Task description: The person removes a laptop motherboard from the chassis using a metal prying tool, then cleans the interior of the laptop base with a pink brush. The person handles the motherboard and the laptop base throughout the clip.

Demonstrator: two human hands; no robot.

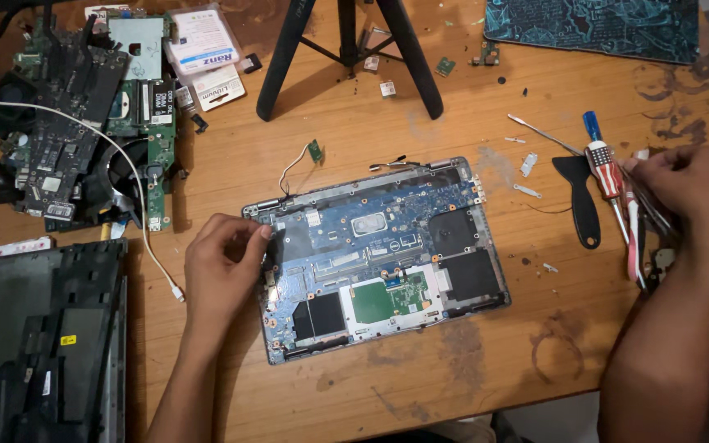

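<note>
An opened laptop base (375, 254) with a blue circuit board lies in the middle of the wooden table. My left hand (225, 267) rests on its left edge, fingertips pinched at the upper left corner of the board. My right hand (687, 190) is at the far right, fingers closed among a bunch of screwdrivers (617, 197) lying there, one with a striped handle. Whether it grips one firmly is unclear. A black plastic pry tool (582, 197) lies just left of the screwdrivers.
Stacked circuit boards and a fan (84, 123) sit at the back left, a black laptop shell (43, 336) at the front left. A white cable (149, 246) runs between them. Black tripod legs (346, 49) stand behind the laptop. A patterned mat (592, 29) lies back right. Small loose parts are scattered about.
</note>
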